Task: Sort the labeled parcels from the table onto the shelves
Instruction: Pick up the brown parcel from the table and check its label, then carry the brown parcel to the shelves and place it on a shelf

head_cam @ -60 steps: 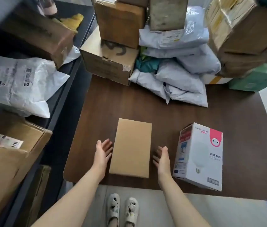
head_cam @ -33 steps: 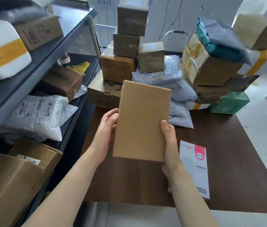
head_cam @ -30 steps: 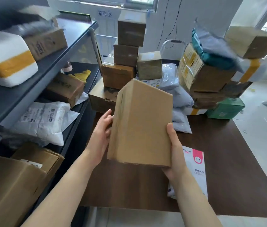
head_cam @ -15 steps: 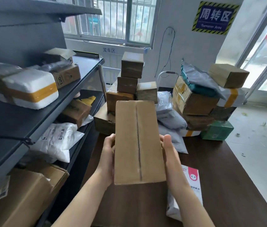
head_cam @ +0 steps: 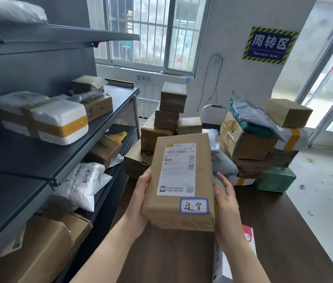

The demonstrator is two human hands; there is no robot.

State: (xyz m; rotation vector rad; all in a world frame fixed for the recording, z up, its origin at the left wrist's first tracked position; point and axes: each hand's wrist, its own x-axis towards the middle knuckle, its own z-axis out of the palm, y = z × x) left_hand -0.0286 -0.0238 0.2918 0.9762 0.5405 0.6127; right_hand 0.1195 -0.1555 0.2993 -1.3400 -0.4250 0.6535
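I hold a flat brown cardboard parcel [head_cam: 180, 182] up in front of me, above the dark wooden table [head_cam: 274, 231]. Its label side faces me: a white shipping label and a small blue-edged sticker with handwritten characters. My left hand [head_cam: 141, 198] grips its left edge, and my right hand [head_cam: 226, 203] grips its right edge. The grey metal shelves [head_cam: 39, 160] stand to my left, with parcels on every level. A pile of boxes and grey mailer bags [head_cam: 241, 139] sits at the far end of the table.
A white foam box with yellow tape [head_cam: 47, 121] lies on the middle shelf. White bags [head_cam: 82, 184] and cardboard boxes [head_cam: 39, 248] fill the lower shelves. A white and pink box [head_cam: 245, 252] lies on the table under my right forearm. A green box [head_cam: 276, 179] sits at the right.
Both hands took the parcel off the table, lifted it and turned it over, so the labelled side now faces me. My view rose from the table toward the shelves and window.
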